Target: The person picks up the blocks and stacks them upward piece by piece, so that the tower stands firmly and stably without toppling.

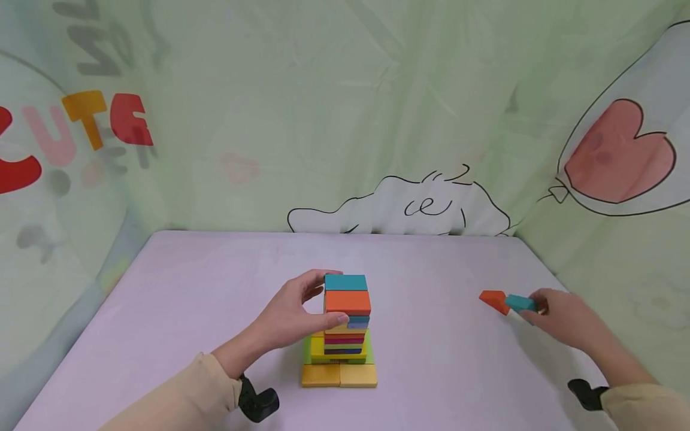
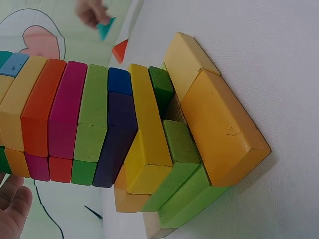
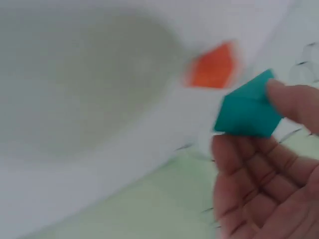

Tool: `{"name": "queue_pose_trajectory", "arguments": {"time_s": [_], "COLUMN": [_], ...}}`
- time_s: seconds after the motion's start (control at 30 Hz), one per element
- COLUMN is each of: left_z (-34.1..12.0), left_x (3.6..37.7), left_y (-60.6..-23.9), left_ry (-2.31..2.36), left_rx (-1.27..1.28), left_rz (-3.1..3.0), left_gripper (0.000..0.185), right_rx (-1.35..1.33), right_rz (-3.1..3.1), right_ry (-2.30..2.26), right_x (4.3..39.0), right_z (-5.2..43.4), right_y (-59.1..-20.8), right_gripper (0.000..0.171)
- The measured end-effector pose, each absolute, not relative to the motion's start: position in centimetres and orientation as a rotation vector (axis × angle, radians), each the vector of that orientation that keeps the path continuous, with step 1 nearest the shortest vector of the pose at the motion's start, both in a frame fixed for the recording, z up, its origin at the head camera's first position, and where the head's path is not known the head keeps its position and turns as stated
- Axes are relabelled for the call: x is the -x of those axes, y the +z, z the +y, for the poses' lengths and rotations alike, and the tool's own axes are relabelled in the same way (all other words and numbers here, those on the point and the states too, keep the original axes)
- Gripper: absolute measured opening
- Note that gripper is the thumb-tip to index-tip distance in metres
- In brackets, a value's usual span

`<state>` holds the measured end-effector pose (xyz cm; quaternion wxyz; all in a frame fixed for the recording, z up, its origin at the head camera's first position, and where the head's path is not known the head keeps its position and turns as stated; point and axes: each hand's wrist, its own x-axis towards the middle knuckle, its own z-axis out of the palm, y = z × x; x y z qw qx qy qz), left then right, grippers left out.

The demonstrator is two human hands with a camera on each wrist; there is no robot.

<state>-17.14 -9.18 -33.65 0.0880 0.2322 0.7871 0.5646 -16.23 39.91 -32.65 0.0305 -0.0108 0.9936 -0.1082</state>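
Observation:
In the head view a tower of colourful wooden blocks stands on the table, a teal block and an orange block at its top. My left hand is around its upper part, thumb across the near side and fingers reaching behind. How firmly it touches cannot be seen. Over at the right, my right hand pinches a teal triangular block between thumb and fingers. Close beside that block is an orange triangular block, on the table.
The pale table runs back to a green printed cloth hanging behind it. Two tan blocks lie at the tower's near foot. Black straps circle both wrists.

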Motion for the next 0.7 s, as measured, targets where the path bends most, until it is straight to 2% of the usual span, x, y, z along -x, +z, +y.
{"name": "queue_pose_trajectory", "arguments": {"time_s": [0.23, 0.4, 0.5, 0.7], "left_z": [-9.2, -9.1, -9.0, -8.6], "left_x": [17.1, 17.2, 17.3, 17.4], "left_y": [-33.7, -33.8, -33.9, -33.9], "left_ry": [1.675, 1.694, 1.706, 1.706], "left_rx": [-0.668, -0.672, -0.693, -0.731], "left_rz": [2.353, 2.325, 2.298, 2.287], "left_gripper": [0.064, 0.064, 0.063, 0.060], "right_rx": [0.539, 0.925, 1.042, 1.095], "right_rz": [3.173, 3.056, 2.964, 2.869], "right_ry": [-0.514, -0.611, -0.636, -0.628], "right_x": [17.1, 17.4, 17.6, 17.9], "right_z": [27.8, 20.2, 17.4, 14.8], "right_y": [-27.1, -24.5, -23.9, -23.9], "right_gripper": [0.027, 0.024, 0.021, 0.019]}}
